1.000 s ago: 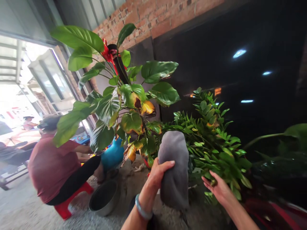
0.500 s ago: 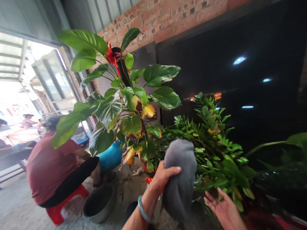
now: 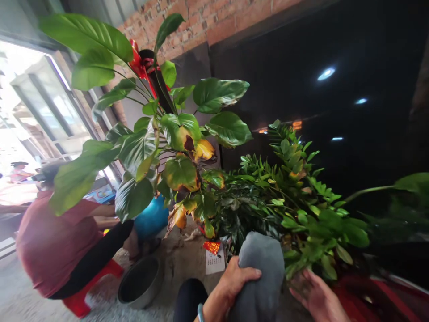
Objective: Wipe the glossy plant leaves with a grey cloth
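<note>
In the lower middle, my left hand is closed on a grey cloth, its thumb lying across the front. The cloth hangs in a folded bundle, and its lower end runs out of the picture. To the right, my right hand is open, fingers spread and slightly curved, at the lower leaves of a bushy green plant. Its fingertips overlap a leaf there; whether they touch it I cannot tell. Left of this bush stands a large-leaved plant with some yellow and brown leaves and a red ribbon on its pole.
A person in a reddish shirt sits at left on a red stool. Near them are a grey basin and a blue rounded object. A printed paper lies by the plants. A dark glossy panel stands behind.
My left hand and the cloth have moved lower in view. My right hand has come up against the bush's lower leaves. The view has shifted, and the printed paper now shows.
</note>
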A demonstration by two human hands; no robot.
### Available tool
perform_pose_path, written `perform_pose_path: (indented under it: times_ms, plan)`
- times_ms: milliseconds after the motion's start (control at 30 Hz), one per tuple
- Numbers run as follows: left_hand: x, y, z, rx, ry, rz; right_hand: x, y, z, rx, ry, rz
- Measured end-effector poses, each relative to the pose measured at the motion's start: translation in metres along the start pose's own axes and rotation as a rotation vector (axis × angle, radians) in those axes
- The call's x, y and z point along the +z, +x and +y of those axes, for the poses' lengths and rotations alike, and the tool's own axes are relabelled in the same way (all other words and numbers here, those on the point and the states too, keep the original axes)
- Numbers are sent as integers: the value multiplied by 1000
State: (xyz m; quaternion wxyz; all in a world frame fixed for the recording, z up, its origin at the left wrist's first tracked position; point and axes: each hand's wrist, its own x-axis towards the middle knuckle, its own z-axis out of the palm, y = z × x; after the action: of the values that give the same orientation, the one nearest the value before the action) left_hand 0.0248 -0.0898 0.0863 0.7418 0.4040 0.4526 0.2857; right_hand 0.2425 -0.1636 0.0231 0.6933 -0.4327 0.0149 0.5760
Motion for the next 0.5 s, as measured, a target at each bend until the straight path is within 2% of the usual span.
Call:
perform_pose_path:
  times_ms: [167,300,400,500]
  plan:
    - [-7,0,-4,-55,57,15,4,-7,11,24,17,36]
    - [-7,1,-14,-44,54,-28,12,-19,7,-7,-93,78]
    - [-9,-5,-14,-29,37,-72,13,-34,3,-14,-218,11]
    - [-12,-17,-15,-5,28,-99,9,-48,13,59,-330,-50]
